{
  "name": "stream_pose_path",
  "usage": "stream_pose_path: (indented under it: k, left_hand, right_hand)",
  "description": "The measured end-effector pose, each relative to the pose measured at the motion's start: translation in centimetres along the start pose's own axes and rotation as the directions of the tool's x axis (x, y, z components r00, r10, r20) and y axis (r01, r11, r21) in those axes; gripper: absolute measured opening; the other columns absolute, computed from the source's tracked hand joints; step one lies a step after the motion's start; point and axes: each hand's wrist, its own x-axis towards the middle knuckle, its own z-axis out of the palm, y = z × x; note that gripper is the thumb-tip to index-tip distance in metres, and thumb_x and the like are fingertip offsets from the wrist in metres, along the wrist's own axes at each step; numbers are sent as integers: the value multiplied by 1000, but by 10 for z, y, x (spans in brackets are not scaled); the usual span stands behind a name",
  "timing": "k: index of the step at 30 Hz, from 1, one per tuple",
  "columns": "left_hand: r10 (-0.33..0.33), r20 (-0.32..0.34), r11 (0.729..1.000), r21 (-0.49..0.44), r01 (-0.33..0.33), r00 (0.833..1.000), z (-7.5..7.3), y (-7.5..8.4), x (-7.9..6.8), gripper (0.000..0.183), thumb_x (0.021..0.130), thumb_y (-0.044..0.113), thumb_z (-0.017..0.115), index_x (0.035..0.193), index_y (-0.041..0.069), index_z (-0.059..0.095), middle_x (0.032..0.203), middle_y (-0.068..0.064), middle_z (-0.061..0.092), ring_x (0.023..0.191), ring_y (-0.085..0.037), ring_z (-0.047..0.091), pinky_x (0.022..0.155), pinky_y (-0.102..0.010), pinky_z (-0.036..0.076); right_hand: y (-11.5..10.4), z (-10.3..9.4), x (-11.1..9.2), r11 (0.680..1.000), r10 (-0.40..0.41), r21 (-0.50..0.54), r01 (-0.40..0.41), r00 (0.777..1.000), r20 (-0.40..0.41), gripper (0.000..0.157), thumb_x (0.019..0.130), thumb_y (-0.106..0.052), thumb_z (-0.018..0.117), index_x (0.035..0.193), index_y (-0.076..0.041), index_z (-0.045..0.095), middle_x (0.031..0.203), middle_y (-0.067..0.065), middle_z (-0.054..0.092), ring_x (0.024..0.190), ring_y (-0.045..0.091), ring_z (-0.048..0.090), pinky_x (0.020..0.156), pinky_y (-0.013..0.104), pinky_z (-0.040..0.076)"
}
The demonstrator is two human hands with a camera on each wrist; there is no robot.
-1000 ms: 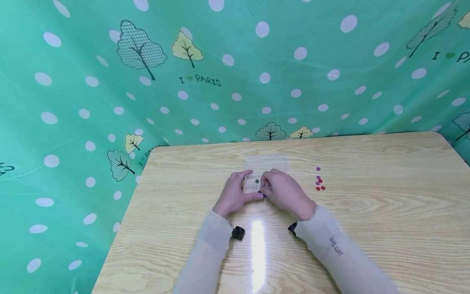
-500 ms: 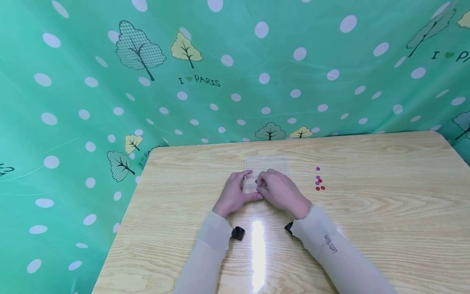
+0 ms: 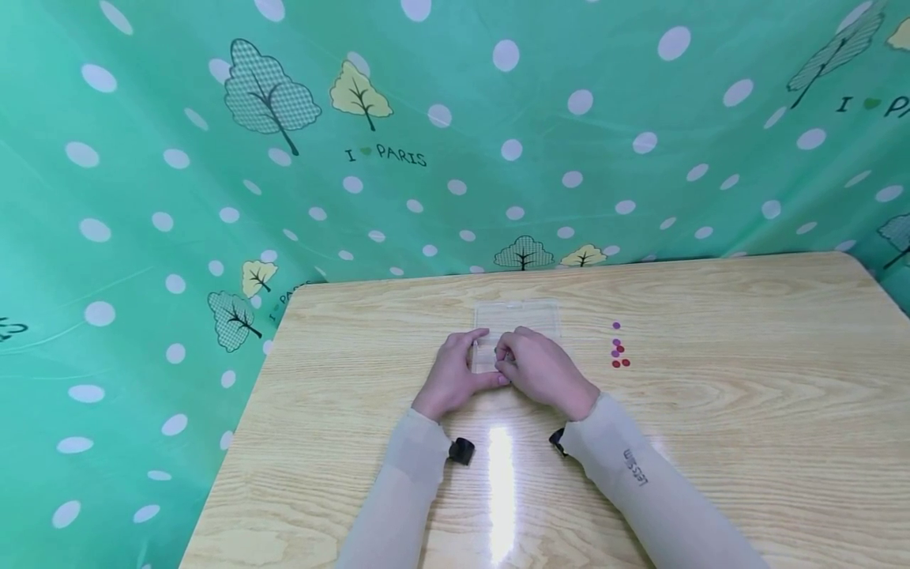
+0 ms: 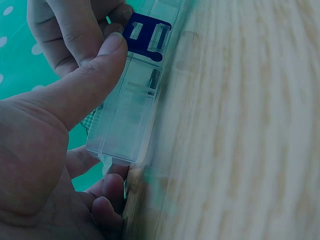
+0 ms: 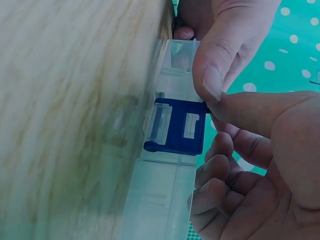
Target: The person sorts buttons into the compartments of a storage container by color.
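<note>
A clear plastic compartment box [image 3: 484,365] lies on the table, its clear lid [image 3: 519,314] spread back behind it. My left hand [image 3: 453,375] grips the box's left end, with the thumb along the front and the fingers round the far side. On the front wall sits a blue latch [image 5: 181,127], and the left thumb tip rests at its upper edge in the left wrist view. My right hand [image 3: 543,370] is over the box, fingers curled and thumb tip close by the left thumb at the latch. Whether anything is between its fingertips is hidden.
Several small purple discs [image 3: 616,325] and red discs [image 3: 626,363] lie loose on the table right of the box. The wooden table [image 3: 746,411] ends at a green patterned cloth [image 3: 455,158] behind.
My right hand has shifted slightly left over the box, covering the small green disc and the blue latch seen earlier in the head view. The left hand has stayed in place.
</note>
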Motion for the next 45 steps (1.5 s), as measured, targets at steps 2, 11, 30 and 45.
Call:
stream_pose_path:
  k: [2, 11, 30, 45]
  left_hand:
    - [-2, 0, 1000, 0, 2, 1000, 0, 0, 0, 90, 75, 47, 87, 151, 20, 47, 147, -14, 44, 128, -31, 45, 105, -46, 41]
    - [-15, 5, 1000, 0, 15, 1000, 0, 0, 0, 90, 75, 46, 87, 151, 22, 46, 149, -12, 43, 121, -29, 47, 103, -46, 43]
    - [-35, 10, 999, 1, 35, 999, 0, 1, 1, 95, 72, 49, 87, 153, 24, 44, 147, -12, 45, 129, -32, 46, 108, -49, 40]
    - [-43, 6, 999, -10, 43, 999, 1, 1, 1, 96, 71, 48, 88, 153, 25, 44, 148, -12, 44, 131, -34, 45, 110, -51, 38]
  right_hand:
    - [1, 0, 0, 1000, -2, 1, 2, 1000, 0, 5, 94, -14, 72, 92, -10, 70, 84, 0, 57, 73, 16, 51, 70, 34, 48]
    - [2, -2, -1, 1000, 6, 0, -6, 1000, -1, 5, 93, -14, 71, 96, -10, 71, 87, 0, 59, 76, 15, 53, 73, 35, 50]
    - [14, -19, -16, 998, 59, -7, -59, 998, -3, 14, 95, -19, 70, 103, -8, 69, 88, 2, 57, 73, 18, 51, 67, 34, 46]
    - [40, -32, -37, 993, 111, 41, -108, 990, -84, 13, 94, -16, 72, 103, -7, 69, 88, 3, 58, 74, 20, 51, 67, 34, 44]
